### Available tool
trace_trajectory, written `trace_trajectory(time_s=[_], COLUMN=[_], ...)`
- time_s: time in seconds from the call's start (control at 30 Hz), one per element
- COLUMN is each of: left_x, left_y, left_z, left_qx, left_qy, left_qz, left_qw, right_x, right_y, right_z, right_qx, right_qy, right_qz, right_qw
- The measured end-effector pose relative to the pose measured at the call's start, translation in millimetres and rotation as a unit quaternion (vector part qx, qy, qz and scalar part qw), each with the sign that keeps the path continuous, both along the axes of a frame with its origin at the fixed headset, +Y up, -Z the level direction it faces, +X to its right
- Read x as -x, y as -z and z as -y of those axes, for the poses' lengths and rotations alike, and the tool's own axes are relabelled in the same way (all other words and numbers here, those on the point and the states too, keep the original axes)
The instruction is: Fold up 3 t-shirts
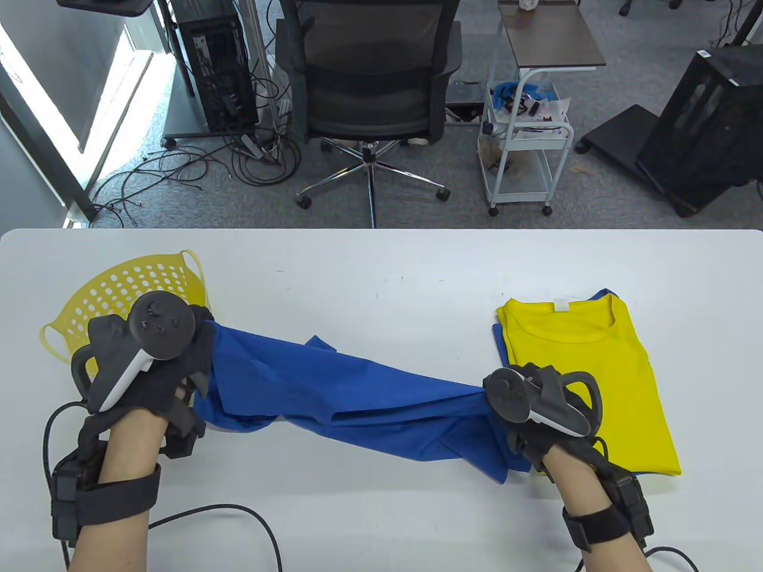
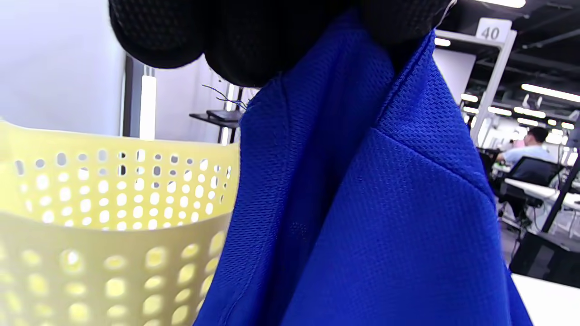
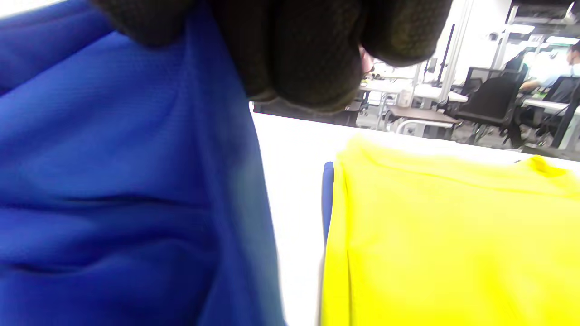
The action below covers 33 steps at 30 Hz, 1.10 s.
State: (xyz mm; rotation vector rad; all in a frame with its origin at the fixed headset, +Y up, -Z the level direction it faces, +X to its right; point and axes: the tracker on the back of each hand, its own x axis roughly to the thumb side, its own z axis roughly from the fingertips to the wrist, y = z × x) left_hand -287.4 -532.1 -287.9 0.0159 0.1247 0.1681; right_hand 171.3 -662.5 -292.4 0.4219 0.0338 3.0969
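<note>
Blue t-shirt [image 1: 357,393] between both hands

Left hand [image 1: 140,381]: black sensor glove; black-and-white tracker; black wrist strap; black cable. Right hand [image 1: 539,411]: identical glove, tracker, strap, cable.

Bright, even light is filling the table view, and daylight is glaring off the floor well beyond the left hand [image 1: 140,369]. The white table [image 1: 381,268] is showing only faint shadows under the hands. In both wrist views the gloved fingers [image 3: 308,54] are looking soft and dark, and the ceiling lamps behind are blowing out.
</note>
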Motion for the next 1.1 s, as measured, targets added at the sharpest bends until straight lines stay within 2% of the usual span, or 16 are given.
trace_trajectory(time_s=[0.13,0.23,0.3,0.33,0.43,0.47,0.5,0.57,0.6,0.67,0.77,0.8,0.87,0.93,1.03,1.1], left_x=[-10.7,-23.1,-29.6,-33.6,-38.9,-36.7,-30.0,-11.3,1.9,23.8,37.8,37.7,34.5,31.4,24.7,19.0], left_y=[-11.2,-5.5,12.5,29.6,86.3,101.4,119.3,134.0,135.5,126.8,99.1,91.3,76.3,63.2,38.5,21.0], left_z=[7.7,10.5,17.0,25.3,38.6,31.4,12.4,-30.3,-56.0,-95.9,-131.8,-134.3,-125.7,-100.8,-42.1,-4.6], left_qx=[0.018,0.027,0.049,0.057,0.046,0.019,-0.046,-0.164,-0.211,-0.276,-0.349,-0.358,-0.354,-0.32,-0.254,-0.226], left_qy=[0.01,0.032,0.046,0.053,0.075,0.082,0.083,0.04,0.001,-0.063,-0.1,-0.087,-0.05,-0.004,0.05,0.093], left_qz=[0.026,0.045,0.046,0.045,0.032,0.013,-0.021,-0.095,-0.138,-0.179,-0.154,-0.151,-0.135,-0.124,-0.068,-0.032], left_qw=[0.999,0.998,0.997,0.996,0.996,0.996,0.995,0.981,0.968,0.942,0.919,0.917,0.924,0.939,0.963,0.969], right_x=[-4.9,-5.5,-1.3,4.1,11.2,10.9,9.0,3.1,-2.6,-18.6,-38.7,-40.2,-42.4,-46.3,-54.1,-55.4], right_y=[-15.3,-7.1,14.2,36.4,87.5,105.0,121.3,140.2,142.1,133.5,97.3,88.2,68.2,54.9,34.2,25.8], right_z=[-19.4,-32.5,-30.0,-22.6,-16.1,-24.8,-43.4,-90.9,-122.8,-180.7,-234.7,-240.5,-239.4,-222.8,-157.5,-119.9], right_qx=[0.032,0.061,0.116,0.145,0.142,0.12,0.063,-0.078,-0.174,-0.317,-0.444,-0.451,-0.435,-0.404,-0.267,-0.198], right_qy=[0.028,0.036,0.032,0.026,0.011,-0.003,-0.016,-0.034,-0.039,-0.005,0.089,0.086,0.025,-0.036,-0.038,-0.049], right_qz=[-0.012,0.001,0.022,0.038,0.087,0.115,0.154,0.186,0.211,0.237,0.203,0.19,0.159,0.14,0.104,0.09], right_qw=[0.999,0.997,0.992,0.988,0.986,0.986,0.986,0.979,0.961,0.918,0.868,0.868,0.886,0.903,0.957,0.975])
